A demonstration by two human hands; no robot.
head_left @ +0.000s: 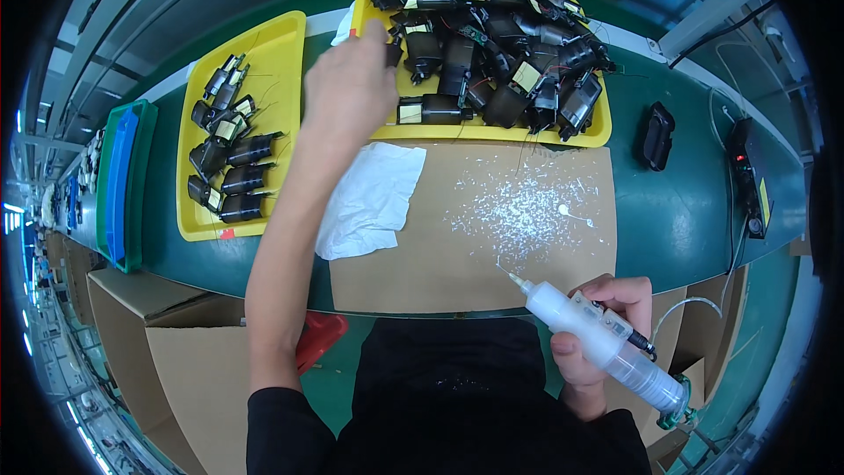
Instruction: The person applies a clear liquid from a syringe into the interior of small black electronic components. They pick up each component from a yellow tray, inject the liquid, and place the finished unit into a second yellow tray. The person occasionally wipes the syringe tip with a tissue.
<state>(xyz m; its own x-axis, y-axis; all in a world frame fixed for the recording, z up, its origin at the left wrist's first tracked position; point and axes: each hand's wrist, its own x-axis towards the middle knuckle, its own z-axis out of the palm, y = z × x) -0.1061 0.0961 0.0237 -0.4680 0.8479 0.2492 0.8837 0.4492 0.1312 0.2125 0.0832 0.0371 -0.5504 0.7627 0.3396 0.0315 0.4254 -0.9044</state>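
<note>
In the head view, which is the only one I have, the right hand (pixel 578 365) is wrapped snugly round the tube dispenser (pixel 600 341), fingers on the far side and thumb on the near side. The left hand (pixel 352 84) is stretched well ahead and to the left of that grip, at the near-left corner of the larger yellow tray (pixel 492 134). Dark parts (pixel 457 66) are heaped in there; one sits right by the fingertips, but I cannot tell whether it is pinched or merely touched.

By my reading, the step in hand is picking at a part with the left while the dispenser waits at the ready. What comes next would seem to call for a sure finger hold on one part, clear of its neighbours and wires, and a steady right wrist.

The dispenser lies aslant in its grip, long axis running from lower right to upper left. Its nozzle (pixel 519 281) points ahead and leftward, over the near edge of the cardboard sheet (pixel 396 277), a fine strand at the tip. Its green-fitted butt end is behind and right of the fist. White specks (pixel 519 211) lie ahead of the nozzle; the white wipe (pixel 369 202) is just on the near side of the left hand
</note>
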